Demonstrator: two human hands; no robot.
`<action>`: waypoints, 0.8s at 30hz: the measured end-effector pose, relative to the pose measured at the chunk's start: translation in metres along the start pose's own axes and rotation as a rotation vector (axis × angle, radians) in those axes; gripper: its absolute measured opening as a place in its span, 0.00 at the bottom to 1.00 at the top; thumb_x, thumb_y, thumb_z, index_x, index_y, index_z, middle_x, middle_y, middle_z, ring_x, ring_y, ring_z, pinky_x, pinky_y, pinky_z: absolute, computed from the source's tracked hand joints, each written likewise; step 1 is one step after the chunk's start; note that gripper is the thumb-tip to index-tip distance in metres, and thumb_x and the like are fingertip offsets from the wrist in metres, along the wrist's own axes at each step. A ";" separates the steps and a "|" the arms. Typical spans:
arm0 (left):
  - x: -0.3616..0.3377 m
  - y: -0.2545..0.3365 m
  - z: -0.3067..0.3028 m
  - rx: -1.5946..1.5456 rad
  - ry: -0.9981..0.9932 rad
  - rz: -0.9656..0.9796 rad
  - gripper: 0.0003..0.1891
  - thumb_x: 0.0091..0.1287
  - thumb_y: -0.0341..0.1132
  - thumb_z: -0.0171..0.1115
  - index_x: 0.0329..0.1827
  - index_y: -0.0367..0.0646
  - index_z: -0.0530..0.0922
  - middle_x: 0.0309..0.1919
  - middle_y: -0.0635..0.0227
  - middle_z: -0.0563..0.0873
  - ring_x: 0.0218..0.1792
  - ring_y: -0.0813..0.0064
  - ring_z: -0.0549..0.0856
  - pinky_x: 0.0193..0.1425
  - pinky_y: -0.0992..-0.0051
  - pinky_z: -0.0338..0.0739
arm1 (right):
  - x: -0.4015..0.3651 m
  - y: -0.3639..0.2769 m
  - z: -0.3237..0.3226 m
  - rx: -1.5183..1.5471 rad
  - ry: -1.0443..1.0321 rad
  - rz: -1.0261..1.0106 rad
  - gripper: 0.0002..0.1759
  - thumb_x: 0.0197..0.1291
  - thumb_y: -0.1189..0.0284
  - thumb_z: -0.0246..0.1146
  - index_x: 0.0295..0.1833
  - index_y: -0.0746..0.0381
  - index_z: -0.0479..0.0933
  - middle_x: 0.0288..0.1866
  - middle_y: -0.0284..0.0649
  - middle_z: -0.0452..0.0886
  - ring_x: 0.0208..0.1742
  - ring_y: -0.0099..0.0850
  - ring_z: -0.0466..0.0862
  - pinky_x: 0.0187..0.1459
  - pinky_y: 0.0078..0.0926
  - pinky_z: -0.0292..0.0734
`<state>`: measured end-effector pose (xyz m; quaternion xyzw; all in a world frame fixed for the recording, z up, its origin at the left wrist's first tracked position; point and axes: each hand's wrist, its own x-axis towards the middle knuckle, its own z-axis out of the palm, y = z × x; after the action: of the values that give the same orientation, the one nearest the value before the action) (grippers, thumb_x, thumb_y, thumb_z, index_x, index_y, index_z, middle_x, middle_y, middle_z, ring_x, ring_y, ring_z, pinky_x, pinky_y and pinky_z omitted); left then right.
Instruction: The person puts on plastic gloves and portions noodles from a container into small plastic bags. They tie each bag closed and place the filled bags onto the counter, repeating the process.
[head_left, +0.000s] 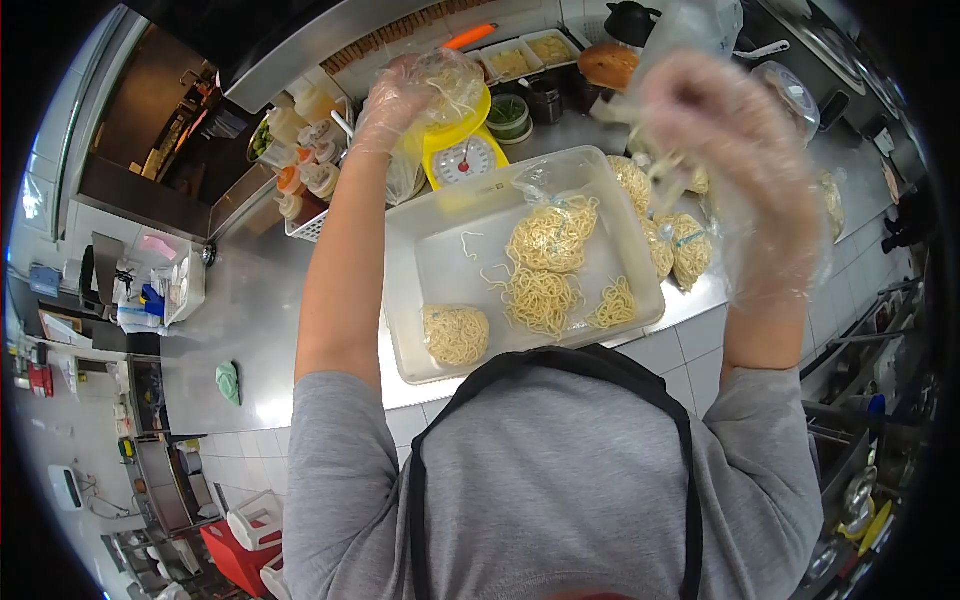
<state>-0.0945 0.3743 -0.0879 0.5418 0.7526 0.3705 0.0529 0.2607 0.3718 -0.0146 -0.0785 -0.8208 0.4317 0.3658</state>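
Observation:
My left hand (393, 100), in a clear plastic glove, is closed on the edge of a clear plastic bag (447, 85). That bag rests on the yellow pan of a dial scale (465, 162). My right hand (700, 112), also gloved, is raised beyond the tub's right side and smeared by motion. Blurred pale noodles (665, 178) dangle from its fingers. Below lies a translucent plastic tub (405, 285) holding loose noodles (541, 300), a smaller noodle pile (613, 303), a bagged portion on the left (457, 335) and a bagged heap (553, 235).
Several tied noodle bags (690, 250) sit right of the tub. Behind the scale are white trays of food (510, 62), a green-filled container (509, 118) and an orange-handled tool (470, 37). Squeeze bottles fill a white basket (307, 228) to the left. A green cloth (228, 382) lies on the steel counter.

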 end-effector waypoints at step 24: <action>-0.016 0.007 -0.002 0.149 -0.088 0.007 0.32 0.49 0.33 0.64 0.61 0.41 0.68 0.50 0.54 0.79 0.51 0.65 0.79 0.57 0.73 0.70 | 0.145 0.129 0.095 0.277 -0.081 0.259 0.11 0.61 0.70 0.54 0.46 0.62 0.75 0.36 0.37 0.79 0.32 0.23 0.78 0.36 0.20 0.76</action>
<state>-0.0835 0.3604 -0.0878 0.5624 0.7733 0.2896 0.0442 0.0689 0.4541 -0.0702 -0.1152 -0.7506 0.5867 0.2812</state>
